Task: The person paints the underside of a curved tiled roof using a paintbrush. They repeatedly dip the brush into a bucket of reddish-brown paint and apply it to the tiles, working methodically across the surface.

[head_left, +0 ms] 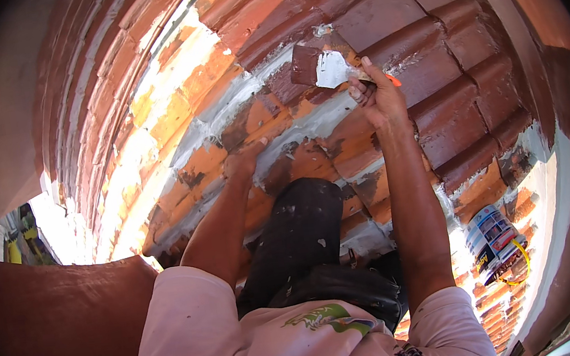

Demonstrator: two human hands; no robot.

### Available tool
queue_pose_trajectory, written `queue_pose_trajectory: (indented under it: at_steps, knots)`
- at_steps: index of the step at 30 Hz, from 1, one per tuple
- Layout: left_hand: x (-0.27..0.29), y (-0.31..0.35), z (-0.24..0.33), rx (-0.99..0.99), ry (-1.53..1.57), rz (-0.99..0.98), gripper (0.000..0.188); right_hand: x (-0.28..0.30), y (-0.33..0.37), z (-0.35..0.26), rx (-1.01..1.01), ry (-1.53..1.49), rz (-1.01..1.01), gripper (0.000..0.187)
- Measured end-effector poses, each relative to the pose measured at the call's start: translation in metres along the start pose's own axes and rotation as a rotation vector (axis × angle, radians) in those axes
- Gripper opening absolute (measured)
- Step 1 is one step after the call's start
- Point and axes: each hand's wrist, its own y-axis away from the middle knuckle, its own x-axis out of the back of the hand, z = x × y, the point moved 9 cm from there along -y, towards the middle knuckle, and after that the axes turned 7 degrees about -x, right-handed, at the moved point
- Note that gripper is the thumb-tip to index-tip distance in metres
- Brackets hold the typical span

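My right hand (pixel 381 95) is closed round the handle of a wide paintbrush (pixel 333 69), whose orange handle end sticks out past the hand. The brush has a whitish metal band and dark red-brown bristles, which lie close over the roof tiles. My left hand (pixel 246 158) rests on an orange roof tile (pixel 201 161), to the left of the brush and lower. It seems to hold nothing, its fingers partly hard to make out. Around both hands, bare orange tiles with dark smears and grey-white bands of sealant (pixel 321 120) meet tiles coated in glossy red-brown paint (pixel 379 20).
A paint can (pixel 493 238) with a blue and white label and a yellow handle sits on the tiles at lower right. A wall with a grey-white strip (pixel 559 180) curves along the right. Brown wall (pixel 52 313) stands at lower left. My bent knee (pixel 309 203) is between my arms.
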Motion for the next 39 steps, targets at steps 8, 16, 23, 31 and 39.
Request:
queue_pose_trajectory:
  at_steps: [8, 16, 23, 31, 39]
  knots:
    - [-0.001, 0.001, 0.0, 0.002, -0.003, 0.013, 0.086, -0.026, -0.019, 0.046, -0.114, 0.086, -0.073, 0.025]
    - [-0.001, 0.002, 0.002, 0.005, -0.006, 0.025, 0.085, -0.088, -0.059, 0.079, 0.173, 0.811, -0.4, 0.018]
    - [-0.003, 0.002, 0.0, 0.004, 0.0, 0.025, 0.085, -0.099, -0.044, 0.045, 0.455, 1.156, -0.398, 0.022]
    - [-0.005, 0.0, 0.001, 0.002, 0.015, 0.006, 0.084, -0.072, -0.028, -0.022, 0.225, 0.61, -0.144, 0.031]
    - [-0.004, 0.0, 0.0, 0.004, 0.023, -0.002, 0.084, -0.037, -0.027, 0.005, -0.04, 0.289, 0.002, 0.05]
